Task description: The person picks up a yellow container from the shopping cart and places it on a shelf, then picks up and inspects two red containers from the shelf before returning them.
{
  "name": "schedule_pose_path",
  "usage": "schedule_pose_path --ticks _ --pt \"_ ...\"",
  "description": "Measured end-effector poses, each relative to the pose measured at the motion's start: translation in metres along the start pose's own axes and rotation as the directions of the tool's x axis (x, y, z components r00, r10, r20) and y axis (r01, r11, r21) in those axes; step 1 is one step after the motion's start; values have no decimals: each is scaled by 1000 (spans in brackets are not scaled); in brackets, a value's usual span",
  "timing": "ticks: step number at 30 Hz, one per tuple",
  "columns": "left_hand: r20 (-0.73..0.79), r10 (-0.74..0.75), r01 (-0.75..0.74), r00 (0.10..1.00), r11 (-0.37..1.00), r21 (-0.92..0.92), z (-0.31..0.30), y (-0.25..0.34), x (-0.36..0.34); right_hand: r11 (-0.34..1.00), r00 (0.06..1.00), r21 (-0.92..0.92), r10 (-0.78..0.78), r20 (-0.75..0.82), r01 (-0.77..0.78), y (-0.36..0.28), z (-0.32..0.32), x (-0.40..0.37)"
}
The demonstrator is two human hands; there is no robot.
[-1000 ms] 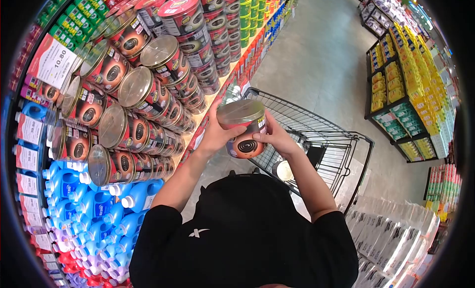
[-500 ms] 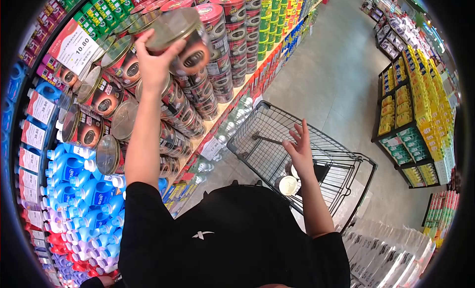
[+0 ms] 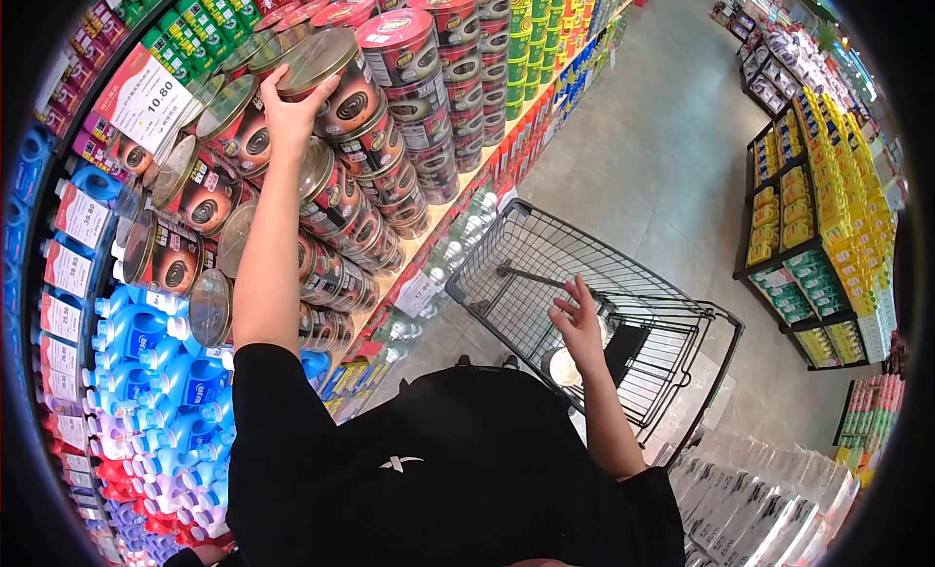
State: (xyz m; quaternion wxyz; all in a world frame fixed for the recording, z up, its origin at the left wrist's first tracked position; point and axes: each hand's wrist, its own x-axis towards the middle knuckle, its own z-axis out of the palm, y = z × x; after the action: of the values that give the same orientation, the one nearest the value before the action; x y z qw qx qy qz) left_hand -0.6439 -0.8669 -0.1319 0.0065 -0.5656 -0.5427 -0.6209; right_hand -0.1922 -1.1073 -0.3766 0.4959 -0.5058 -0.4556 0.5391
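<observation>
My left hand [image 3: 292, 124] grips a round tub of mosquito coils [image 3: 353, 104] by its clear lid, thumb and fingers spread around the near edge. The tub stands on top of a stack of similar tubs [image 3: 375, 148]; a black coil is pictured on its dark red label. Over the shopping cart [image 3: 633, 238], my right hand [image 3: 581, 328] is held in the air with its fingers apart and nothing in it. Below that hand, a round pale-topped container [image 3: 564, 366] sits in the cart, partly hidden by the hand and wrist.
Red-lidded tubs [image 3: 397, 29] stand alongside the stack. A price sign [image 3: 151, 99] reads 10.80. Blue detergent bottles [image 3: 146, 333] fill the lower left. Across the aisle floor [image 3: 653, 138] is a display of yellow packs [image 3: 828, 168]. Plastic-wrapped packs [image 3: 760, 499] lie at lower right.
My left hand has lowered the tub from in front of the stacks onto the top of one. My right hand has dropped slightly down and left over the cart.
</observation>
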Motion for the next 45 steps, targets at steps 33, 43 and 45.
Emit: schedule_pose_path --ticks 33,43,45 --pt "703 -112 59 702 993 99 24 92 -239 612 884 -717 468 -12 -334 227 -66 -37" --pt "877 -472 113 -87 870 480 18 26 -385 372 598 -488 642 -480 -790 359 -120 -29" --pt "868 -489 139 -89 857 497 19 19 -396 302 474 -379 700 -535 -875 383 -124 -21"
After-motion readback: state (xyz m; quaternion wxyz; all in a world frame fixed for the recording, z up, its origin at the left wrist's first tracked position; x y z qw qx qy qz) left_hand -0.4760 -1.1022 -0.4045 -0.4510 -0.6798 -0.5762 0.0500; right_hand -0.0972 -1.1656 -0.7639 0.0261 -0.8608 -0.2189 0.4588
